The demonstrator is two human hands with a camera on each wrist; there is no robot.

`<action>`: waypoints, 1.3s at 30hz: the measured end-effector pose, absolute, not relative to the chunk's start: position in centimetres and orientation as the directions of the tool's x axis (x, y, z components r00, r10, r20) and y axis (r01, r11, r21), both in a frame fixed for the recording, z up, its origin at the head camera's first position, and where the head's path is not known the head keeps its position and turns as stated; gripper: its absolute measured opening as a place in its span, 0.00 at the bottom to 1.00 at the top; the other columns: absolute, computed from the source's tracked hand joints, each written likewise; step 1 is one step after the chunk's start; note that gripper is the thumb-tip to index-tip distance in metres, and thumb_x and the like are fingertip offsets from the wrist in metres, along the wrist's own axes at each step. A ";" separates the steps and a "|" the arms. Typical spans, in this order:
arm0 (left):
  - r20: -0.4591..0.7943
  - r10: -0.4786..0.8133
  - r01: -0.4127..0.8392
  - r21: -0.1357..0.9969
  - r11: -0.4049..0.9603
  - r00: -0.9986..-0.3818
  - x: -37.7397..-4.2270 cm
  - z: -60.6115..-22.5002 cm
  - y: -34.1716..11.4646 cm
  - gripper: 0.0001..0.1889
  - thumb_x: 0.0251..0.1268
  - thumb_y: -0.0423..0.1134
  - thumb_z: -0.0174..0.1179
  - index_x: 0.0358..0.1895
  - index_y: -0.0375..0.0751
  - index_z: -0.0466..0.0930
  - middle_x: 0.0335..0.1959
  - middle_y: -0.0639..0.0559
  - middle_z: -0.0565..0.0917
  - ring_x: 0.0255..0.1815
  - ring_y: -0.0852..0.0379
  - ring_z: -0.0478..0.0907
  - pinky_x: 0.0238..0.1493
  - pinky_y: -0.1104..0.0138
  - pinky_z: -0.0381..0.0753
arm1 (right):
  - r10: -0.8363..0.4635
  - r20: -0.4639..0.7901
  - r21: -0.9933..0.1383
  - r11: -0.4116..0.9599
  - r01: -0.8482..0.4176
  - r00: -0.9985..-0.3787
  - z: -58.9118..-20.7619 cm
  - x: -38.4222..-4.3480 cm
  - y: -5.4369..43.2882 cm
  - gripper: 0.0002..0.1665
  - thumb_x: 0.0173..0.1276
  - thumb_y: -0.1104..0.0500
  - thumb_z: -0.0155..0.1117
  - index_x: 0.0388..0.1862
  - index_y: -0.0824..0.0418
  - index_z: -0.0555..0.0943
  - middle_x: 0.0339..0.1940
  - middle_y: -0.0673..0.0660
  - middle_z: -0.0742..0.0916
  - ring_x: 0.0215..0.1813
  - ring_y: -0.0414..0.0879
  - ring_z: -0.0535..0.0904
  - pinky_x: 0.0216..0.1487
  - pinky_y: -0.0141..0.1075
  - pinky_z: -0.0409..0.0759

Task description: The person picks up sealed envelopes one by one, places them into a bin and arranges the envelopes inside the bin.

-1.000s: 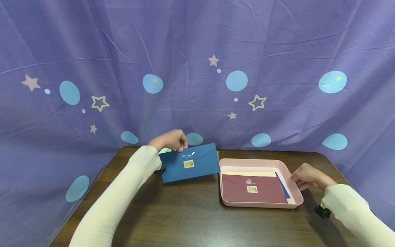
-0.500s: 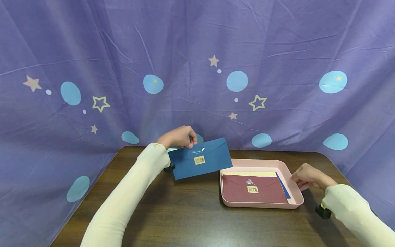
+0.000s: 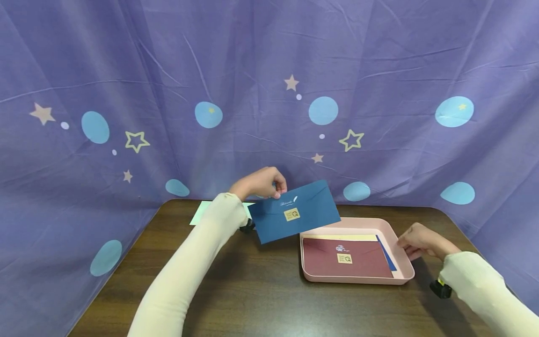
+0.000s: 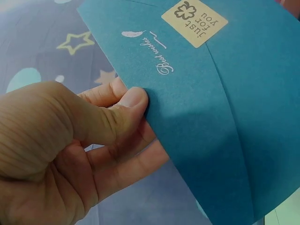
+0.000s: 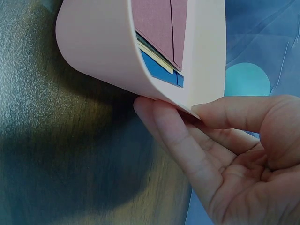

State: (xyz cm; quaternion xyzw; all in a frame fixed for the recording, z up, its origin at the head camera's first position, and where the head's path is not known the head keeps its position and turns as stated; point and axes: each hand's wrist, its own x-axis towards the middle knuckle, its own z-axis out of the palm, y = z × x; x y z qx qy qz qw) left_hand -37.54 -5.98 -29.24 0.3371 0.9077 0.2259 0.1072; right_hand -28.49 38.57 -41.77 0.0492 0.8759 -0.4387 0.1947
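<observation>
My left hand (image 3: 262, 182) pinches the upper edge of a teal-blue envelope (image 3: 303, 217) with a gold sticker and white lettering. The envelope hangs tilted above the table, its right end over the left rear of a pink tray (image 3: 370, 225). In the left wrist view, the thumb (image 4: 133, 101) presses on the envelope's face with fingers behind. My right hand (image 3: 425, 241) grips the tray's right rim between thumb and fingers. Inside the tray a maroon envelope (image 3: 347, 267) lies on top, with a pale yellow envelope (image 3: 362, 238) and a dark blue one (image 3: 386, 255) partly showing underneath.
A pale green envelope (image 3: 199, 213) lies at the table's back left, partly hidden behind the left sleeve. The brown wooden table (image 3: 261, 290) ends at a purple curtain (image 3: 269, 70) with stars and blue spots.
My left hand has carried the blue envelope rightward and slightly up toward the tray, uncovering more of the pale green envelope. The right hand and tray have stayed in place.
</observation>
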 end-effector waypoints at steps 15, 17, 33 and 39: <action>-0.019 0.722 0.600 0.541 0.589 -0.692 -37.3 -28.7 -1.6 0.04 0.67 0.26 0.64 0.35 0.39 0.85 0.34 0.49 0.85 0.33 0.57 0.80 0.35 0.59 0.85 | -0.091 -0.403 -0.749 0.605 0.271 -0.911 -42.0 -28.5 38.7 0.21 0.66 0.69 0.56 0.49 0.90 0.75 0.28 0.61 0.88 0.33 0.49 0.87 0.37 0.44 0.89; -0.018 0.729 0.603 0.549 0.579 -0.684 -37.2 -28.7 -1.1 0.04 0.67 0.26 0.64 0.35 0.39 0.84 0.34 0.49 0.84 0.33 0.57 0.79 0.34 0.62 0.84 | -0.090 -0.405 -0.748 0.604 0.274 -0.910 -42.0 -28.5 38.7 0.21 0.66 0.69 0.56 0.48 0.90 0.75 0.28 0.61 0.88 0.33 0.50 0.87 0.36 0.44 0.89; 0.019 0.764 0.634 0.572 0.521 -0.645 -36.8 -29.3 2.3 0.04 0.66 0.26 0.65 0.35 0.37 0.84 0.33 0.48 0.84 0.33 0.59 0.80 0.31 0.69 0.82 | -0.095 -0.398 -0.746 0.612 0.262 -0.912 -41.8 -28.4 38.5 0.22 0.66 0.69 0.57 0.49 0.90 0.75 0.30 0.62 0.88 0.33 0.49 0.87 0.36 0.44 0.89; 0.014 0.774 0.634 0.583 0.509 -0.633 -36.9 -29.8 3.3 0.03 0.64 0.26 0.67 0.35 0.37 0.85 0.32 0.49 0.84 0.32 0.60 0.80 0.32 0.69 0.83 | -0.088 -0.404 -0.742 0.614 0.270 -0.911 -41.9 -28.5 38.5 0.21 0.66 0.68 0.57 0.49 0.89 0.76 0.28 0.60 0.88 0.33 0.48 0.86 0.36 0.43 0.88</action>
